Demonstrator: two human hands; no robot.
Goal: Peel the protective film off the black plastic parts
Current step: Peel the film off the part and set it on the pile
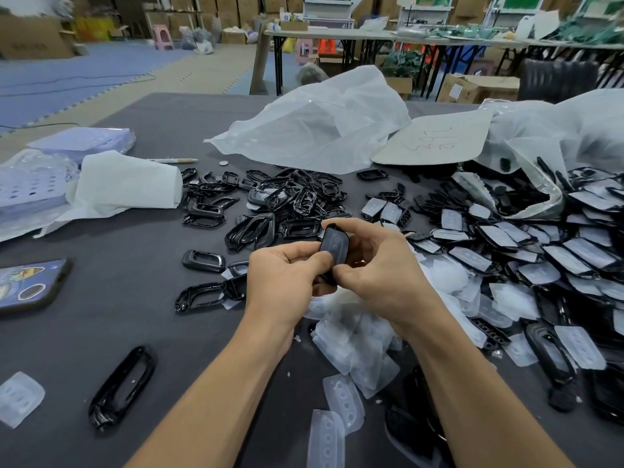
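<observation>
Both hands hold one black part (334, 246) above mid-tabletop. The left hand (287, 275) pinches its lower end with the thumb on its face, and the right hand (381, 265) curls round its far end. Peeled film (354, 332) is heaped directly beneath. Filmed parts (540, 251) crowd the right edge. Bare tabletop (118, 231) lies toward the left.

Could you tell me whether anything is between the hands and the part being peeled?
Nothing visible is in the way: the left hand and right hand both pinch the part directly.
</observation>
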